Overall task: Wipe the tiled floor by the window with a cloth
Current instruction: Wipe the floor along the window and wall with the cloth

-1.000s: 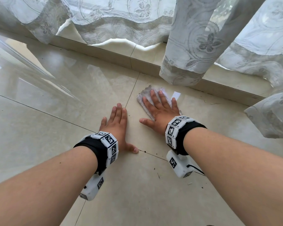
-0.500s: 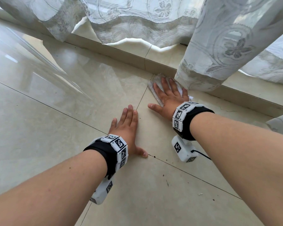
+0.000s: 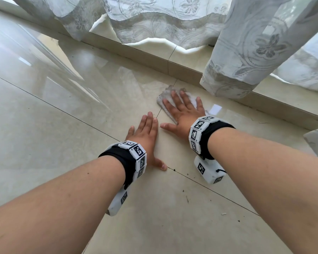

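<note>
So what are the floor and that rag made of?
The floor looks like polished ceramic or stone tile: glossy, sharp reflections, thin grout lines. The cloth seems soft greyish fabric, wrinkled at its edge under the right hand; fibre unclear.

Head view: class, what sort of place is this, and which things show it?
Likely a room in a home, beside a window: glossy floor tiles, lace curtains hanging low, a raised sill.

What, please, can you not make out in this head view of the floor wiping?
- Head view: much of the cloth, covered by the right hand.
- Head view: the window, screened by the curtain.
- Head view: dark specks on the floor, too small to identify.
</note>
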A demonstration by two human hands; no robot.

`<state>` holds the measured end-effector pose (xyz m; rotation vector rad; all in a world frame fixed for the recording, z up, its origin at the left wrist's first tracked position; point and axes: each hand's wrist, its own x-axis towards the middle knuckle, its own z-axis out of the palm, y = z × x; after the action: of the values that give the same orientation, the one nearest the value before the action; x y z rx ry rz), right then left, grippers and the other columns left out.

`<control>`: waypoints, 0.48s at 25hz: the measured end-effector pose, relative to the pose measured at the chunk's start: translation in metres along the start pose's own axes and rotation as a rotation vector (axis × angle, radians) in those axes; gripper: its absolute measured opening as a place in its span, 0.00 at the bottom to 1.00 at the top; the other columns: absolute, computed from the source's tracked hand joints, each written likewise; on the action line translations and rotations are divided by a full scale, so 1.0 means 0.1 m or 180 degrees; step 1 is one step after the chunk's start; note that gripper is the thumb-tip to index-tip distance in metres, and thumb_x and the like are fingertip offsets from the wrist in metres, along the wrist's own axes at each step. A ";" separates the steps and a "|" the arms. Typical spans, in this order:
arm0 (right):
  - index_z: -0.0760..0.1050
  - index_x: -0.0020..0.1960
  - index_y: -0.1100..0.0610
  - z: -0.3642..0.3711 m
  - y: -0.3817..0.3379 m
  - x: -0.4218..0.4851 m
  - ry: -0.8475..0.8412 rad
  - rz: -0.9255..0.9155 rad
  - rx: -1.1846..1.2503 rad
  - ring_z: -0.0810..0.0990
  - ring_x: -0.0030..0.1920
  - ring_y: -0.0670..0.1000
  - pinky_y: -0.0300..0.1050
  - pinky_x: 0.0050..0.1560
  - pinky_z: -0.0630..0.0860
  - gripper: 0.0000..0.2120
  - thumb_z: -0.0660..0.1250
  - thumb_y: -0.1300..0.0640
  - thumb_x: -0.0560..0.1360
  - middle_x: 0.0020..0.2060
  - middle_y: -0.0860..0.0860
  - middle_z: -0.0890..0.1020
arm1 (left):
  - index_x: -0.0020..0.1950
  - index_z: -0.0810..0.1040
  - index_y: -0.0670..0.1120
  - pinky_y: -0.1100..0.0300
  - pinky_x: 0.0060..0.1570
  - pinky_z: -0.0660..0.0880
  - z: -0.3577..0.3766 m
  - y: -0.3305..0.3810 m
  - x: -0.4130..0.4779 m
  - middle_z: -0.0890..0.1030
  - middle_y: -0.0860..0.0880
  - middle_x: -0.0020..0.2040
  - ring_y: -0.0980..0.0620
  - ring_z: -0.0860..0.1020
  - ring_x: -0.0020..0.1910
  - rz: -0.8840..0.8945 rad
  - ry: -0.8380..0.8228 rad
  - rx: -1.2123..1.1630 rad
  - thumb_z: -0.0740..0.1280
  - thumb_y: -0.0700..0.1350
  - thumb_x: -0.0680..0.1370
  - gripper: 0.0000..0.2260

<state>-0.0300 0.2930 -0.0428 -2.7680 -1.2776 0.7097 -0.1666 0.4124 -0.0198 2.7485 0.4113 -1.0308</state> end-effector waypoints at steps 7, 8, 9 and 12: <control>0.32 0.77 0.41 0.11 -0.31 -0.15 -0.0105 -0.0193 0.0089 0.27 0.74 0.48 0.60 0.69 0.27 0.39 0.48 0.29 0.75 0.75 0.45 0.30 | 0.76 0.28 0.45 0.47 0.75 0.41 -0.12 -0.15 0.05 0.26 0.49 0.76 0.51 0.30 0.76 -0.0078 0.0048 0.0144 0.73 0.72 0.60 0.68; 0.32 0.77 0.41 0.13 -0.33 -0.17 -0.0112 -0.0203 0.0136 0.27 0.74 0.48 0.59 0.69 0.26 0.39 0.49 0.29 0.75 0.75 0.45 0.30 | 0.76 0.28 0.45 0.47 0.75 0.42 -0.12 -0.17 0.07 0.26 0.48 0.76 0.51 0.31 0.76 -0.0088 0.0048 0.0151 0.73 0.73 0.60 0.68; 0.33 0.77 0.41 0.16 -0.35 -0.18 -0.0126 -0.0214 0.0175 0.26 0.74 0.48 0.59 0.69 0.26 0.39 0.49 0.29 0.75 0.75 0.45 0.30 | 0.76 0.29 0.45 0.47 0.75 0.43 -0.11 -0.18 0.07 0.26 0.48 0.76 0.51 0.31 0.76 -0.0112 0.0050 0.0135 0.72 0.73 0.60 0.68; 0.33 0.76 0.40 0.28 -0.36 -0.25 -0.0187 -0.0235 0.0178 0.26 0.74 0.48 0.59 0.70 0.26 0.40 0.50 0.28 0.75 0.75 0.44 0.30 | 0.77 0.30 0.43 0.48 0.76 0.45 0.03 -0.21 0.06 0.27 0.46 0.76 0.49 0.32 0.77 -0.0219 0.0094 0.0006 0.70 0.75 0.60 0.67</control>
<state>-0.0808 0.2939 -0.0508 -2.6601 -1.3406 0.8141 -0.1711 0.4325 -0.0272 2.7722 0.5130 -1.0078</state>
